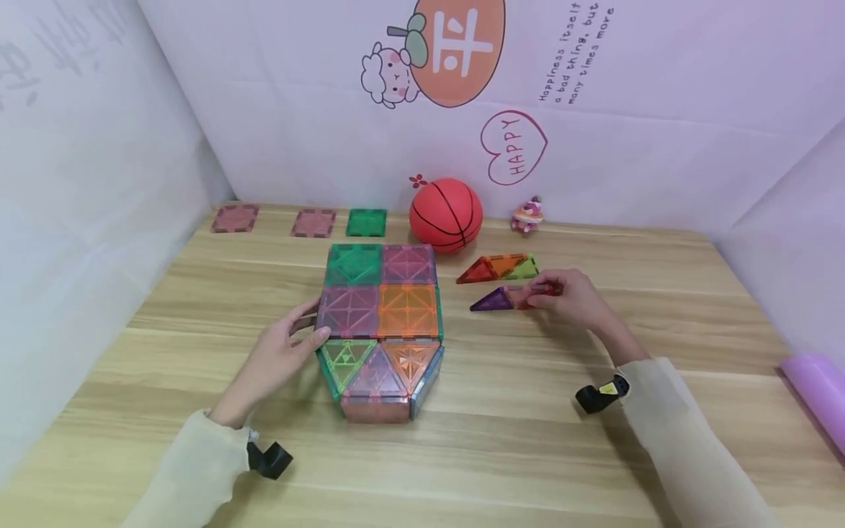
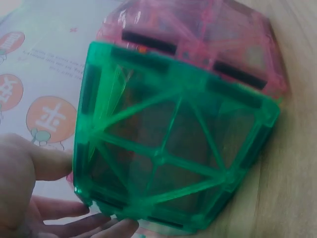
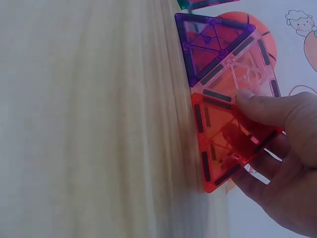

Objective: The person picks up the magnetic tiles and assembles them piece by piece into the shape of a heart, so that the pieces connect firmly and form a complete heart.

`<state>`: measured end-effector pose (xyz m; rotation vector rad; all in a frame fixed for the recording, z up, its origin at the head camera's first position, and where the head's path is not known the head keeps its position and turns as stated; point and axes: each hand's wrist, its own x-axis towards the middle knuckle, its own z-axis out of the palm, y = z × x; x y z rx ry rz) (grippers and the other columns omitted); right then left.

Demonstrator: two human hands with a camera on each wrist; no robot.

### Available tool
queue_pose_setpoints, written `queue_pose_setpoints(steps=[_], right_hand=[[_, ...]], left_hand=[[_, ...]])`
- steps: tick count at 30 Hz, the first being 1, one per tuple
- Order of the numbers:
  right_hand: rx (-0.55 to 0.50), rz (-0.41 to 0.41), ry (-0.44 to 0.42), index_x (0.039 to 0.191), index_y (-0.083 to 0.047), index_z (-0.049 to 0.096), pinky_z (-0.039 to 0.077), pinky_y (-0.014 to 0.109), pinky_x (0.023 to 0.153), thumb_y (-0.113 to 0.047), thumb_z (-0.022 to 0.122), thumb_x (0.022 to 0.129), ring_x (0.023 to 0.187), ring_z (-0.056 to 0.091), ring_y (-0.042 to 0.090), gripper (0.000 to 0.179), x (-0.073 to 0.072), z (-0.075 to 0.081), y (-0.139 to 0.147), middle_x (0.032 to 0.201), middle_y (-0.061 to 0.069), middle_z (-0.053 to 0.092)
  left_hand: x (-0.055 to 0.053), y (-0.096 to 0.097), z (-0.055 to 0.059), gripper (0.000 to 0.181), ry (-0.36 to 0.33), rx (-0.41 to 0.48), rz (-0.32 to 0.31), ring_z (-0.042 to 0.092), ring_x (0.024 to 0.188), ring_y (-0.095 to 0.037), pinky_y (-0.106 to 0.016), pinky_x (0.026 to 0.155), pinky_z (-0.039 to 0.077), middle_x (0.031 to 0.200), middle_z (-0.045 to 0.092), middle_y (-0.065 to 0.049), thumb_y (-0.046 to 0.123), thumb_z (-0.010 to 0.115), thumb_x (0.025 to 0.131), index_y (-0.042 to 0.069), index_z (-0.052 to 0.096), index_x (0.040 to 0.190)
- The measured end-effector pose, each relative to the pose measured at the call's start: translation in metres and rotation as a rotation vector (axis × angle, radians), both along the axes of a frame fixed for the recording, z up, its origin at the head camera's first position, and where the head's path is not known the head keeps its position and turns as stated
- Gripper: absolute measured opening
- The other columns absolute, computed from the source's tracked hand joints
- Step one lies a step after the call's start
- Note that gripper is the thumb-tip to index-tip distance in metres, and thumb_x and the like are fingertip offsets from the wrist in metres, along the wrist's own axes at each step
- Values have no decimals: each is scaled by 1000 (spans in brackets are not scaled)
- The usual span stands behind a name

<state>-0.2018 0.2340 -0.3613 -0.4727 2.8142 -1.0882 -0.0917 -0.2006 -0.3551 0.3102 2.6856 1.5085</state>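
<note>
A box-like build of translucent magnetic tiles [image 1: 407, 309] stands mid-table, square tiles on top and triangles at its near, narrowing end. My left hand [image 1: 277, 359] rests against its left side, thumb at the top edge. The left wrist view shows those fingers lightly bent along the edge of a green square tile [image 2: 158, 158]. Right of the build, my right hand [image 1: 571, 297] pinches a standing strip of triangular magnetic tiles by its red triangle [image 3: 215, 144]. A pink triangle [image 3: 242, 74] and a purple triangle [image 3: 213, 42] continue that strip toward the build.
Another strip of triangles [image 1: 507, 266] stands just behind the held one. A red ball [image 1: 446, 215] and a small figurine [image 1: 527, 214] are by the back wall. Pink tiles [image 1: 235, 218] and a green tile [image 1: 366, 222] lie back left. A purple roll [image 1: 816, 396] lies right.
</note>
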Motion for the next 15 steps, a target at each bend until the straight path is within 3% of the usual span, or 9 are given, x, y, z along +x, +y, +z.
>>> queue_pose_setpoints(steps=[6,9,12,15], right_hand=[[40,-6,-19,103,-6,69,47,22,73,-12,68,88,86,59,16,16,12,-1,3,99,12,70],[46,10,2,100,-7,70,48,22,70,-11,69,87,82,59,13,14,23,-4,4,98,10,70],[30,37,24,97,-7,71,49,22,65,-9,71,85,77,58,9,13,37,-6,6,95,10,70],[19,48,34,95,-10,71,49,22,63,-9,72,84,75,58,7,12,53,-8,6,93,7,71]], left_hand=[[-4,-1,1,53,10,-1,31,47,126,-42,-54,97,44,141,43,-27,20,51,98,-4,35,143],[-10,-7,5,50,7,8,41,48,124,-40,-52,97,45,141,43,-25,21,48,100,-4,36,141],[-28,-15,15,49,8,20,64,48,121,-38,-46,96,47,139,43,-26,21,45,101,-5,35,141],[-56,-25,26,49,9,-20,88,48,120,-39,-45,95,48,138,43,-27,19,47,99,-5,35,140]])
